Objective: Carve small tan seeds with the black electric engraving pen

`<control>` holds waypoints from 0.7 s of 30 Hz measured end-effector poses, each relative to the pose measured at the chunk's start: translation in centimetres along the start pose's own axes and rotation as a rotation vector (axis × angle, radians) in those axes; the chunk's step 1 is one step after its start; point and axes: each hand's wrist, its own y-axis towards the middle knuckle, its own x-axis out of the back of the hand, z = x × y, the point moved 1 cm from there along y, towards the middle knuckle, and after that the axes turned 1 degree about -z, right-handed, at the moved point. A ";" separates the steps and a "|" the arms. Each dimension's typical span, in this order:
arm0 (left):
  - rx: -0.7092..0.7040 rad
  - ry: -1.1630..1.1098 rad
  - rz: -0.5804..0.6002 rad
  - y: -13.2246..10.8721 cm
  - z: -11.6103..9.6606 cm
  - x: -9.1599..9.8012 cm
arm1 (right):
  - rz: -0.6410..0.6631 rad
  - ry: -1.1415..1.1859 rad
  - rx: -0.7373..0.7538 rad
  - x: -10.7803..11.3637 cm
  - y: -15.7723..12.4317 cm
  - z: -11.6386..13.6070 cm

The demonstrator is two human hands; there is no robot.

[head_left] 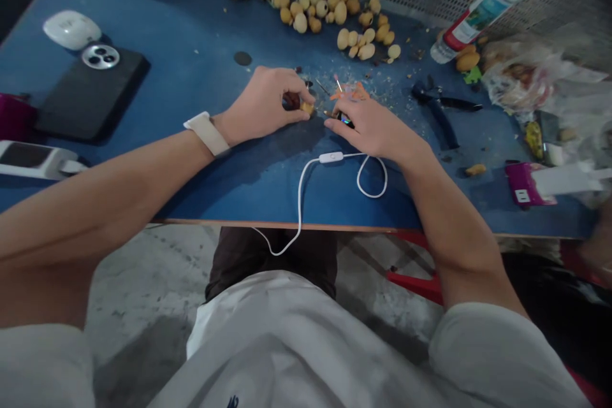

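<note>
Two small items were held at frame center over the blue table (201, 25). The left hand (261, 105) was clenched on a dark brown lump (291, 101), with a tan piece (306, 109) projecting rightward at its tip. The right hand (375, 129) pinched a small dark object (345, 118) of unclear shape. The tan piece lay nearer the left hand, long axis roughly horizontal, just beside the right fingertips (335, 124).
</note>
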 end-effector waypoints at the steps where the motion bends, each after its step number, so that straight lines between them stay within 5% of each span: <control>1: -0.004 0.002 -0.002 -0.1 0.0 0.0 | -0.002 -0.004 -0.008 0.1 -0.1 0.1; 21: 0.019 -0.004 0.025 -0.6 -0.3 0.4 | 0.033 0.025 -0.049 0.4 -0.7 0.8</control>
